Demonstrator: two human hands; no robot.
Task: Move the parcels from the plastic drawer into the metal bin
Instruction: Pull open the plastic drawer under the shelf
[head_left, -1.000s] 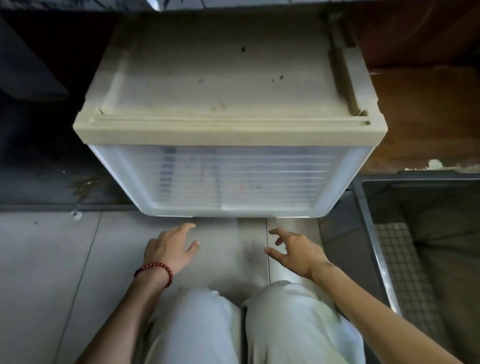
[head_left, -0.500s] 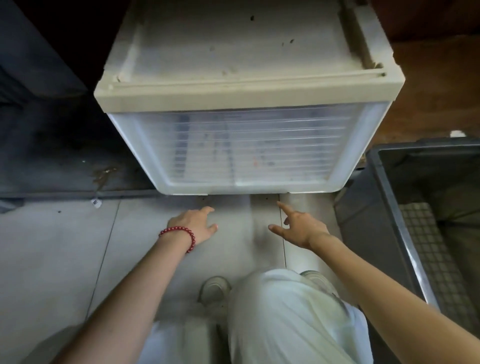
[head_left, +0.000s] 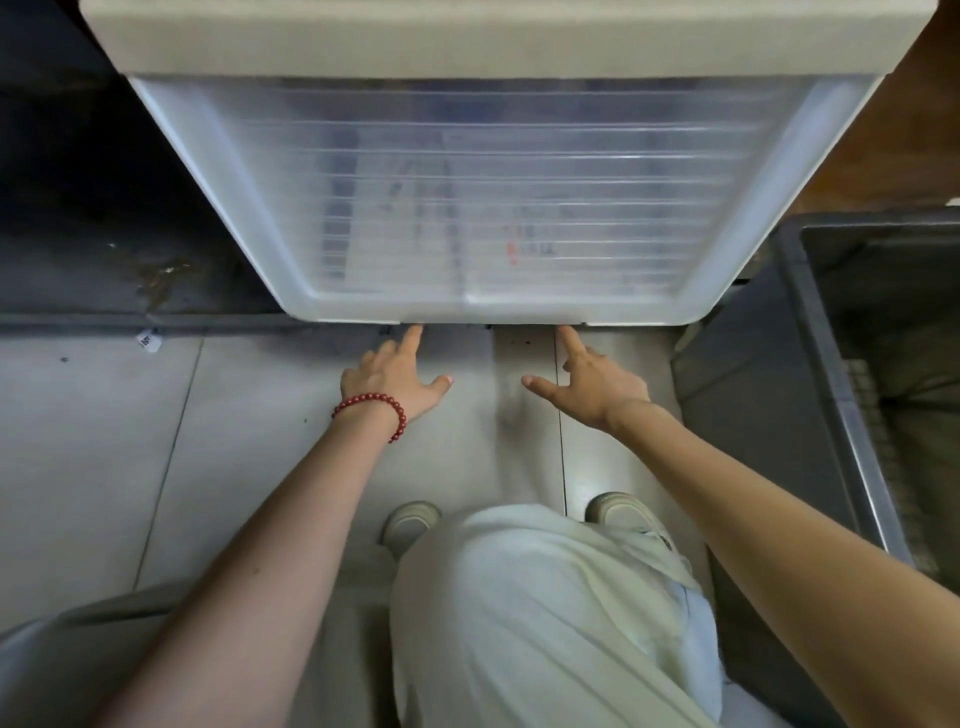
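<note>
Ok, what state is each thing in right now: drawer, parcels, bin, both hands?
Plastic drawer: closed.
Parcels: inside the drawer, blurred through its front.
Metal bin: open-topped, contents unclear.
Left hand: open, index fingertip at the drawer's bottom edge.
Right hand: open, index fingertip at the same edge.

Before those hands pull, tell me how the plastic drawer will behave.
The plastic drawer should stay stiff: its front is ribbed with a thick rim. Likely weighty, since blurred parcel shapes show behind much of the front. With the left hand and right hand spaced along its lower lip, it should slide straight rather than skew.
</note>
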